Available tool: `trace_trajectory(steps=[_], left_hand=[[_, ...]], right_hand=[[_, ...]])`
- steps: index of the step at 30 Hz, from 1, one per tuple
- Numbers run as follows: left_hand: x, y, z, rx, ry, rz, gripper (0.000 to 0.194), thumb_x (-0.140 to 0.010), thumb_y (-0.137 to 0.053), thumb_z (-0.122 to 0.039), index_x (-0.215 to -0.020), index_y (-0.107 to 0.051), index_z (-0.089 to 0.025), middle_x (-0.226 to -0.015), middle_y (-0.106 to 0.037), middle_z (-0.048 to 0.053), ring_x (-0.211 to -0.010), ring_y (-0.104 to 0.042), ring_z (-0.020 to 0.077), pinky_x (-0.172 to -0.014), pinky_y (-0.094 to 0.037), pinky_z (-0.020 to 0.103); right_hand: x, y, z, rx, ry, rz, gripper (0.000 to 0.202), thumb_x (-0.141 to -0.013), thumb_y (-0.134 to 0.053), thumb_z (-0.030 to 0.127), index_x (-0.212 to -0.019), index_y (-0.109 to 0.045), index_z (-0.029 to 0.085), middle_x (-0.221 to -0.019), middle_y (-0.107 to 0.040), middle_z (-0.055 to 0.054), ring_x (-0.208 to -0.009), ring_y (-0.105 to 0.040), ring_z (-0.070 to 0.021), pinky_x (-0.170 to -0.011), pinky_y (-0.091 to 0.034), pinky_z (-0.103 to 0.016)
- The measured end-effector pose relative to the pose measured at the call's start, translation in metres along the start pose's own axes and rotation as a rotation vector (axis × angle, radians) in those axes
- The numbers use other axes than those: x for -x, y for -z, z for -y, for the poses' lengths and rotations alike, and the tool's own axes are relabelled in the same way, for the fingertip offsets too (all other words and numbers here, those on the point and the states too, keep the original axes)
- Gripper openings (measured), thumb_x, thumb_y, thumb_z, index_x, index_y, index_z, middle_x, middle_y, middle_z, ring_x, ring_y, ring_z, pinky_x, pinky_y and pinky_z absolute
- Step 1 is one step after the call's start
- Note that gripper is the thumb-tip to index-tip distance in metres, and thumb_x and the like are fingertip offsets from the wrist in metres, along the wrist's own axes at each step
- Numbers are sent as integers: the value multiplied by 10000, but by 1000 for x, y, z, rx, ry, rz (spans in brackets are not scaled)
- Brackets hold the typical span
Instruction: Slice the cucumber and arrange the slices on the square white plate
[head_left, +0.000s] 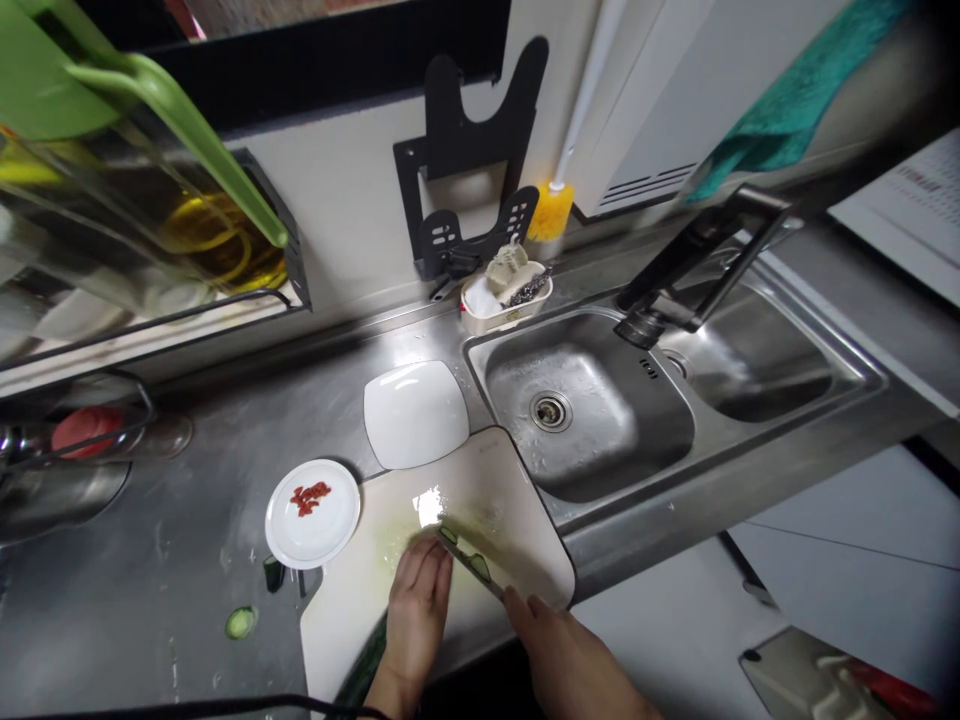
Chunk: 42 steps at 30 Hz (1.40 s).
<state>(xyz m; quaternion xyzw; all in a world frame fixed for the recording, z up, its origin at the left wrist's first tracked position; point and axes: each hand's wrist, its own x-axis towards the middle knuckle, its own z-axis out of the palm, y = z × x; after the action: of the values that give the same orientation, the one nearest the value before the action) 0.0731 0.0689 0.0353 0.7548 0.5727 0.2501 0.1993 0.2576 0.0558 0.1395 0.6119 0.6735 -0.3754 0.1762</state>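
Observation:
My left hand [421, 595] is closed over a dark green cucumber [364, 665], whose long end sticks out below my wrist. In my right hand [551, 640] is a knife [491, 586], its blade slanting up and left to just beside my left fingertips. Thin cucumber slices [478, 566] lie against the far side of the blade. Under both hands is a pale cutting board [502, 470], wet and faintly green in the middle. My left hand hides the cucumber's cut end.
A white square plate [416, 415] touches the board's far edge. Left of it stands a round plate [285, 535] with small red pieces. Two cucumber ends [241, 623] lie on the steel counter [187, 560]. A double sink [600, 410] with a dark faucet [660, 300] is at right.

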Motion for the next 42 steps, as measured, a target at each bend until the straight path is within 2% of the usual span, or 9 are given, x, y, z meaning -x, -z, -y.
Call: trace_trajectory(steps=[7,11,18,21,25,28,34,42], left_hand=[[1,0,1,-12,-6,2,229,-921,-457,-179,-1083,-618,-188,-1068,-674,70,-1088,-607,198,-983,-505,403],[1,-1,2,-8,-10,-3,224,-924,-453,-191,-1072,-621,-184,-1051,-676,73,-1076,-611,199,-981,-504,403],[2,-1,2,-14,-18,12,216,-923,-455,-179,-1071,-612,-182,-1049,-678,66,-1083,-602,195,-999,-488,409],[2,-1,2,-16,-20,14,200,-921,-458,-177,-1046,-615,-182,-1037,-682,61,-1070,-610,196,-990,-494,409],[1,-1,1,-18,-12,-8,190,-916,-465,-170,-1028,-618,-182,-1015,-686,60,-1045,-624,199,-980,-500,415],[0,-1,0,-15,-12,-13,197,-915,-464,-169,-1036,-619,-186,-1018,-685,61,-1037,-628,200,-967,-510,413],[0,1,-1,5,-3,3,203,-923,-448,-175,-1044,-611,-190,-1036,-683,62,-1044,-625,200,-976,-506,425],[1,0,1,10,0,31,218,-923,-451,-165,-1077,-605,-183,-1062,-681,64,-1061,-615,197,-993,-493,428]], right_hand=[[-1,-1,-2,-6,38,-39,599,-753,-276,-41,-1206,-596,185,-935,-715,-83,-784,-682,-192,-634,-468,-239],[-5,-2,-1,-14,50,-72,580,-764,-277,-28,-1198,-596,187,-896,-716,-86,-704,-670,-181,-583,-452,-241],[-10,4,7,31,38,-23,558,-776,-303,-39,-1197,-595,183,-925,-714,-85,-762,-669,-201,-620,-461,-246],[-12,1,8,0,22,-48,498,-796,-328,-28,-1129,-621,198,-900,-711,-73,-746,-674,-197,-595,-460,-238],[-17,-8,8,2,18,-93,483,-800,-370,-18,-1161,-603,202,-875,-710,-69,-716,-680,-198,-569,-463,-241],[-21,-9,10,18,27,-70,496,-797,-349,-30,-1164,-599,193,-872,-710,-74,-708,-686,-209,-551,-470,-256],[-25,-3,17,86,25,19,551,-780,-300,-75,-1198,-578,151,-933,-702,-102,-768,-689,-217,-591,-494,-269],[-36,-13,18,123,41,-38,515,-783,-317,-73,-1158,-608,129,-927,-699,-125,-765,-669,-205,-657,-490,-281]])
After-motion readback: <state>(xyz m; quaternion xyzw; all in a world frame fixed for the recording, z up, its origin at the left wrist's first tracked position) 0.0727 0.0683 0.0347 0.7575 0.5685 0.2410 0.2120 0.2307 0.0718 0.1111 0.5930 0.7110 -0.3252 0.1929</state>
